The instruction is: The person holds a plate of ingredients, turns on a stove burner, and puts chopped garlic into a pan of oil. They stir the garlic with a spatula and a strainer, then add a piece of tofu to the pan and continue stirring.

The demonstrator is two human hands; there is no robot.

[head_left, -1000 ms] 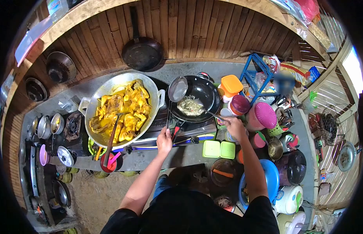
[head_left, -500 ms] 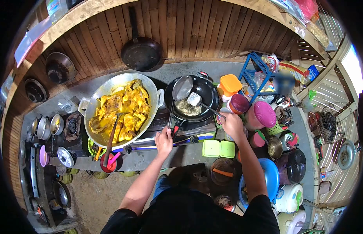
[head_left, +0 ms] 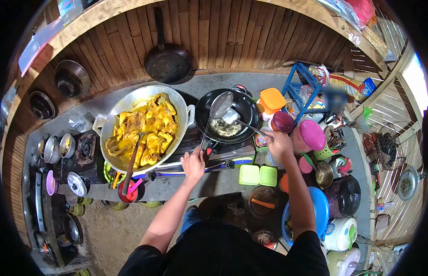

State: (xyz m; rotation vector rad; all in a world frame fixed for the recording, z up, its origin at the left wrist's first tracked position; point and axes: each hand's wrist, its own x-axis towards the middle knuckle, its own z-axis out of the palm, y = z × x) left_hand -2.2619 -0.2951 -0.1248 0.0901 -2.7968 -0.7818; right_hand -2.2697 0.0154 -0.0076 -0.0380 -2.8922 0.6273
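My left hand (head_left: 193,164) is closed on the handle of a round mesh strainer (head_left: 221,106), whose bowl hangs over the upper left of a black wok (head_left: 250,110). In my right hand (head_left: 279,145) is the handle of a metal spatula (head_left: 231,116); its blade is inside the wok, close to the strainer's rim. Pale food (head_left: 225,129) lies in bubbling oil at the wok's bottom. Left of the wok stands a large silver pan (head_left: 106,146) of yellow-coated chicken pieces (head_left: 152,147), with a wooden-handled ladle (head_left: 132,165) resting in it.
Orange, maroon and pink-lidded containers (head_left: 312,135) stand right of the wok beside a blue rack (head_left: 294,87). Two green-lidded boxes (head_left: 249,175) sit at the front edge. A blue basin (head_left: 319,207) is by my right arm. Dark frying pans hang on the wall.
The strainer has shifted slightly right over the wok, nearer the spatula blade. My right hand has moved a little to the right and down.
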